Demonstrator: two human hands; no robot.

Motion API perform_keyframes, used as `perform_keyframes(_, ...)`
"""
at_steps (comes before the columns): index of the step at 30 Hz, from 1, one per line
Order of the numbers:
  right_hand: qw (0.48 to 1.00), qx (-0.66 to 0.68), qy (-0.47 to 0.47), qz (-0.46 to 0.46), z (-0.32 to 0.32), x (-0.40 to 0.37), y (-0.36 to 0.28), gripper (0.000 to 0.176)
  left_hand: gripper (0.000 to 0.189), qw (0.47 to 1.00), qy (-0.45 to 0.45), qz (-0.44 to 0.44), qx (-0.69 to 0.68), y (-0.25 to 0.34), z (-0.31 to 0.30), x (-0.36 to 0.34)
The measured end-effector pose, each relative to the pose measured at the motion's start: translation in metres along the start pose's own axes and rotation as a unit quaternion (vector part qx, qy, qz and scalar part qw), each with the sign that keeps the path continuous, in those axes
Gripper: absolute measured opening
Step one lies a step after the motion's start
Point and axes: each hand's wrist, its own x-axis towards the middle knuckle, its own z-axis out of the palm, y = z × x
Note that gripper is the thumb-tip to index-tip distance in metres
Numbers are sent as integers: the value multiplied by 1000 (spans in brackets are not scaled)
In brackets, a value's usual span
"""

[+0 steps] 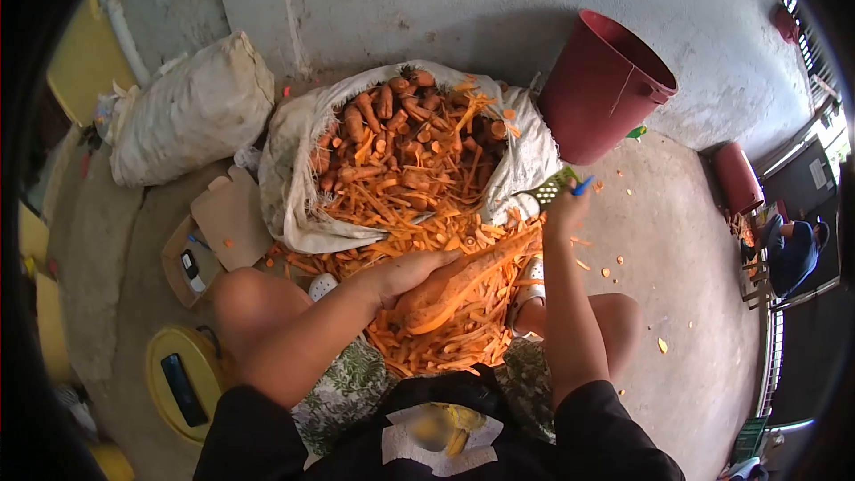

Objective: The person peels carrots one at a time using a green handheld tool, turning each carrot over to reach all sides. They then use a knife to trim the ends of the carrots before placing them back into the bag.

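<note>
My left hand [413, 273] is wrapped around a large carrot [468, 278], which slants up and to the right between my legs. At its far end, my right hand [566, 212] is closed on a blue-handled tool [583, 185]; the rest of the tool is hidden by the hand. Orange carrot strips [445, 352] form a heap below the carrot and between my feet. Just beyond the heap lies an open white woven sack [289, 156], its mouth full of whole carrots [365, 116], cut pieces and more strips.
A dark red bin [592, 89] stands by the wall, right of the sack. To the left are a stuffed white sack [196, 111], an open cardboard box [233, 223] and a phone [183, 389] on a yellow lid [165, 374]. A person in blue [793, 258] sits far right.
</note>
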Motion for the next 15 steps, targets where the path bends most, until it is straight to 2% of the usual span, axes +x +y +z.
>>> perform_keyframes(1,1000,-3,19,12,-2,5,0,22,44,997,-49,15,-51,2,-2,-2)
perform_keyframes(2,1000,-3,18,11,0,5,3,22,44,997,-48,17,-51,4,-4,-2)
perform_keyframes(4,991,124,-51,-24,3,-13,-13,22,44,990,25,28,-133,9,-6,-1)
perform_keyframes(5,972,192,-129,50,-7,-37,-47,22,43,991,57,17,-118,12,-7,-2)
perform_keyframes(9,934,223,-266,80,-18,-102,-95,16,35,983,128,55,-123,12,-18,16)
perform_keyframes(12,917,247,-312,17,-20,-124,-101,18,33,982,78,79,-156,11,-27,22)
perform_keyframes(14,916,238,-322,12,-20,-134,-102,19,33,978,76,87,-176,9,-26,23)
perform_keyframes(15,915,230,-331,8,-20,-138,-101,20,33,976,42,109,-181,7,-27,23)
